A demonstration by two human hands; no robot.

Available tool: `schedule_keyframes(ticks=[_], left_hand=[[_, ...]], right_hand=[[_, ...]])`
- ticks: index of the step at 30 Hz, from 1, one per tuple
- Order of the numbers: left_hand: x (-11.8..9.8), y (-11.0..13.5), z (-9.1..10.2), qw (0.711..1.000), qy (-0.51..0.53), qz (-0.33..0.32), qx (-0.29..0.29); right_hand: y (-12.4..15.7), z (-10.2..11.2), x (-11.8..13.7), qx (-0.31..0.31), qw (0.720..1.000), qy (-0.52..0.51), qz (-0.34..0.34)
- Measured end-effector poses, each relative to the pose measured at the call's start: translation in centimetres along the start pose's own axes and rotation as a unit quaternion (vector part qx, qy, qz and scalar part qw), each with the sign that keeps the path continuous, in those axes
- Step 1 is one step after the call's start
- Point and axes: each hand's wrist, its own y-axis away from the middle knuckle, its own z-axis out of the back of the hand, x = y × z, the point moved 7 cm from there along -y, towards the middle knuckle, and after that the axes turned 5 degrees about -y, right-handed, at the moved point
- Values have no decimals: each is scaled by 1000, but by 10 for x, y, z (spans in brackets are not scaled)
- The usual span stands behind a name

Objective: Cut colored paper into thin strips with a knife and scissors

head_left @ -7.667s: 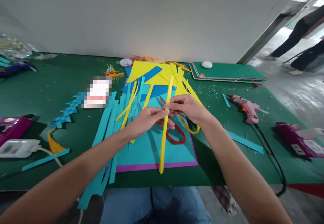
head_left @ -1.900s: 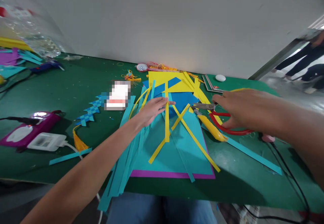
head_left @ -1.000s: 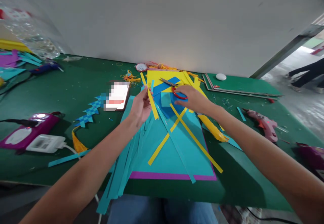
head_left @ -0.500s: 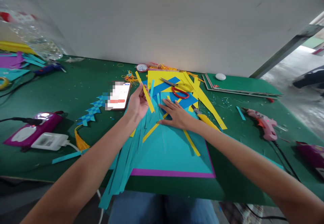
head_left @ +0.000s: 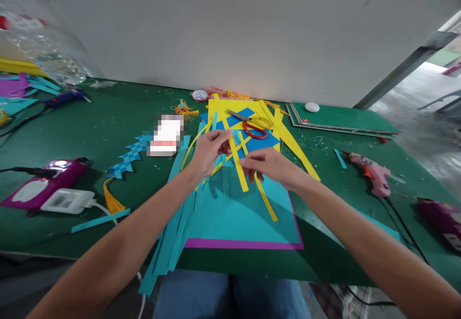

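Observation:
A flat yellow paper strip (head_left: 242, 178) slants between my hands above the turquoise sheets. My left hand (head_left: 211, 152) is closed on it, thumb and fingers pinching its left edge. My right hand (head_left: 270, 165) has its fingertips pinched at the strip's right edge, lower down. Another yellow strip (head_left: 265, 198) lies on the turquoise sheet (head_left: 237, 220), its upper end under the right hand. Just beyond the hands, red-handled scissors (head_left: 255, 130) rest on blue and yellow paper. A bundle of turquoise strips (head_left: 173, 235) runs beside my left forearm, over the table's front edge.
On the left are a phone (head_left: 167, 135), a woven blue paper piece (head_left: 127, 161) with a yellow tassel, and a purple power strip (head_left: 46, 184). A pink glue gun (head_left: 374, 172) lies at right, below green boards (head_left: 345, 117). A wall (head_left: 230, 30) stands behind.
My right hand has lifted from the sheet and closed at the yellow strip. My left hand has moved right and slightly down with the strip. The yellow-handled cutter is now hidden.

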Motion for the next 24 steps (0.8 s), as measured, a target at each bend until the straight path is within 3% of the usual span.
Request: schedule_keyframes(ticks=[3,6,7,8,9,12,14,16,18,24], left_hand=[[3,9,-14,999,-36,-1,36],[4,19,-26,992,-94,-17,77],[0,25,-33,976,-183,-62,100],[-4,31,-42,941,-287,-124,129],[-5,40,-54,888,-388,-186,163],[12,65,-83,707,-595,-290,249],[22,73,-90,685,-617,-288,261],[30,79,-90,652,-652,-286,262],[31,85,-81,644,-660,-290,259],[13,105,-42,591,-674,-369,245]], right_hand=[[19,-10,-10,5,999,-33,-25],[31,4,-19,-76,996,35,-1],[34,13,-22,-112,991,66,10],[36,22,-25,-140,987,83,16],[38,29,-30,-160,983,91,18],[40,46,-43,-197,975,99,14],[40,49,-48,-198,974,106,8],[39,44,-51,-181,977,112,-5],[40,34,-51,-153,981,116,-25],[43,7,-45,-98,986,113,-69]])
